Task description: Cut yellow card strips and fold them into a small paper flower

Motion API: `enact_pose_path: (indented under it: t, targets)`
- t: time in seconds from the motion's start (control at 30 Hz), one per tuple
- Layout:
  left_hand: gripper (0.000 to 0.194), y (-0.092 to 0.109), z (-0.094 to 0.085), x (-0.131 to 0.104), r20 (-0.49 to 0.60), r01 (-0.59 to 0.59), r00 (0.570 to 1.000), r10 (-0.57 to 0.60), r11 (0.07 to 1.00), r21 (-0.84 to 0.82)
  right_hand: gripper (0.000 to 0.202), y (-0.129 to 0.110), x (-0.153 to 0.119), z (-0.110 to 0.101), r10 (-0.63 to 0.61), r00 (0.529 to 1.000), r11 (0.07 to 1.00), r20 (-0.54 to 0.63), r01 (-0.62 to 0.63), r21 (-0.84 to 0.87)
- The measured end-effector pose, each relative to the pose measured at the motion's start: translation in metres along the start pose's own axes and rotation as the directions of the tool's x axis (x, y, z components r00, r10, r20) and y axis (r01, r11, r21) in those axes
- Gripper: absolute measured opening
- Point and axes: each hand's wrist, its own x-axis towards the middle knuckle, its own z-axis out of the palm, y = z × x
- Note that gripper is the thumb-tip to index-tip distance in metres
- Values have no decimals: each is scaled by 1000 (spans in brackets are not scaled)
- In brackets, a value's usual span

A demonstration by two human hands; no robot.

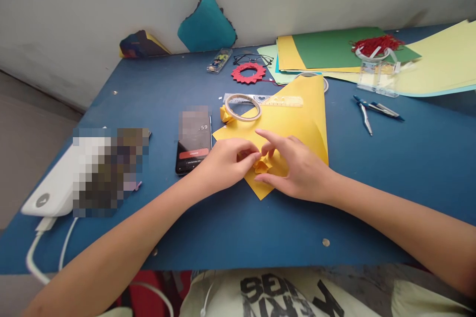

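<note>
A small folded yellow paper piece (262, 165) is between my hands, over a large yellow paper sheet (297, 114). My left hand (234, 162) pinches the piece's left edge between thumb and fingertips. My right hand (293, 163) curves around its right side with thumb and fingers spread apart; whether the fingers touch it is hard to see. A roll of tape (243, 108) lies on the sheet's far left part. Beside the roll sits another folded yellow paper piece (225, 114), partly hidden behind it.
A phone (193, 143) lies left of the sheet, with a white power bank (55, 178) and cable farther left. Behind are a clear ruler (275, 100), a red paper ring (248, 73) and glasses (256, 58). A compass (377, 107) and stacked coloured papers (327, 49) lie right.
</note>
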Motion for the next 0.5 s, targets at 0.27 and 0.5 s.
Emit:
enact_pose_path:
  t: [0.27,0.5]
  targets:
    - [20,5,-3,-2,5,-1,1000,1,998,-63,63,3,3,-1,240,969,926,56,-246,288]
    - [20,2,-5,0,67,145,989,-129,910,-389,72,1,8,-5,369,920,720,134,-374,584]
